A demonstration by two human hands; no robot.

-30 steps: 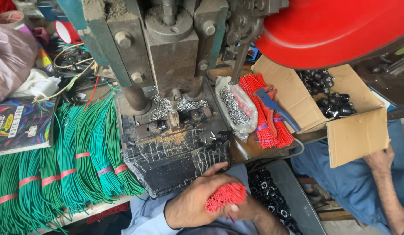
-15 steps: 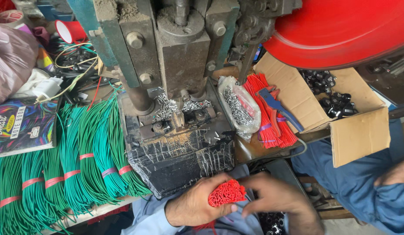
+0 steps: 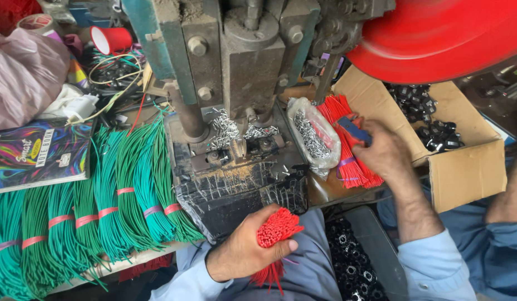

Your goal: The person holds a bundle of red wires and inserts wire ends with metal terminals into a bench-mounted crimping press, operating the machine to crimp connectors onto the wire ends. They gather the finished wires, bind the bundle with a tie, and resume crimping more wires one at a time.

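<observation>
Red wires are clenched upright in left hand, ends exposed; pliers are grasped by right hand over red bundle.

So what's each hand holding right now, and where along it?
The left hand grips a bundle of red wires just below its upper ends. The right hand rests on the red wire bundles by the cardboard box; whether it grips anything cannot be told.
</observation>
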